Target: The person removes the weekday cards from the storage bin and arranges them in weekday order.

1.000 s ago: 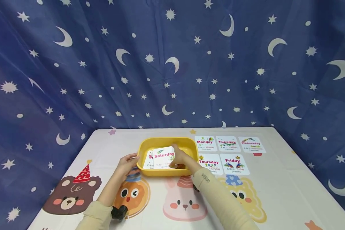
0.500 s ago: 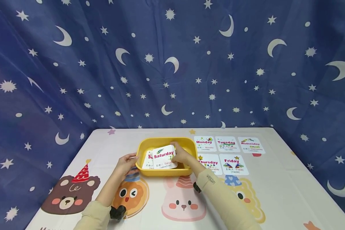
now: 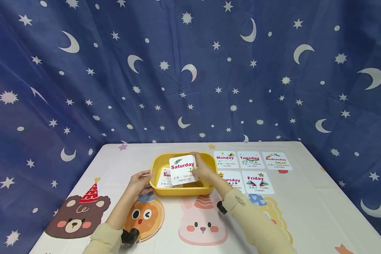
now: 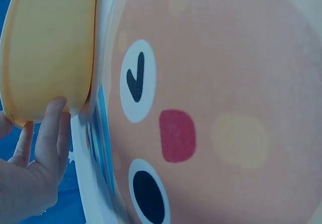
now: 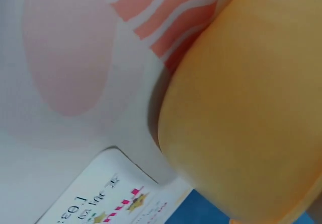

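In the head view, my right hand (image 3: pixel 202 169) pinches the right edge of a white Saturday card (image 3: pixel 182 170), raised and tilted over a yellow plastic tray (image 3: pixel 184 191). A Sunday card (image 3: pixel 163 180) lies in the tray, partly hidden behind it. My left hand (image 3: pixel 139 183) touches the tray's left end. In the left wrist view, fairly straight fingers (image 4: pixel 49 133) of that hand rest against the tray's outer wall (image 4: pixel 50 48). The right wrist view shows the tray's outside (image 5: pixel 246 108), with the right hand hidden from it.
Right of the tray lie a Monday card (image 3: pixel 226 160), a Tuesday card (image 3: pixel 251 161) and a Wednesday card (image 3: pixel 277 161) in the back row. A Thursday card (image 3: pixel 233 178), partly covered by the right arm, and a Friday card (image 3: pixel 258 182) form the front row.
The right hand has raised the Saturday card slightly and shifted it a little right, uncovering more of the Sunday card. The left hand stays at the tray's left end.
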{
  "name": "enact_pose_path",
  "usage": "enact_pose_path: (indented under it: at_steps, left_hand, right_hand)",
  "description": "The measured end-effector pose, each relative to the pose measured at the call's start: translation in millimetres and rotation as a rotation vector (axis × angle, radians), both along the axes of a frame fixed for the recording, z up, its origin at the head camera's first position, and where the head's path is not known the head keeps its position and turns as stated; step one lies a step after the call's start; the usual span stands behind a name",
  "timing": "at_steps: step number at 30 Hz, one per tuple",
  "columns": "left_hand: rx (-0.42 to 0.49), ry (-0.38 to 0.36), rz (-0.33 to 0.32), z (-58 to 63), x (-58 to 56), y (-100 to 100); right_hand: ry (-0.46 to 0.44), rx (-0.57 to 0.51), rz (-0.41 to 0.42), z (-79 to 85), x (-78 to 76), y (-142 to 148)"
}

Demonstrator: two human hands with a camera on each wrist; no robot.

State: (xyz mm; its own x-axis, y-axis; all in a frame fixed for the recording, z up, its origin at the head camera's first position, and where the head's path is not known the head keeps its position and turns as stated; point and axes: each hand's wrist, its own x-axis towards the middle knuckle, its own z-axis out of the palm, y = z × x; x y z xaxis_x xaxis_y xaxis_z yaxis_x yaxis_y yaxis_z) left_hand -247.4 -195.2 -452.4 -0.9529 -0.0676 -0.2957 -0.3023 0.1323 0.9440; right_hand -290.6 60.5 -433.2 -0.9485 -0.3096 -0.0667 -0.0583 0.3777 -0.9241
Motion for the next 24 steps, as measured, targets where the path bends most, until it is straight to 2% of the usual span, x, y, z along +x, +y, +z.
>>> enact_pose_path:
  at_steps: [11, 20, 24]
  left_hand:
    - [-0.014, 0.007, 0.013, 2.0, 1.2, 3.9]
    - [-0.011, 0.011, 0.036, 5.6, 1.9, 6.6]
    - [-0.02, 0.017, 0.047, 7.0, 2.2, 6.7]
  right_hand:
    - [0.067, -0.059, -0.014, 10.6, 7.4, 15.0]
    - [0.108, -0.04, 0.013, 19.5, 16.9, 27.4]
    - [0.106, -0.023, -0.005, 23.8, 19.9, 35.2]
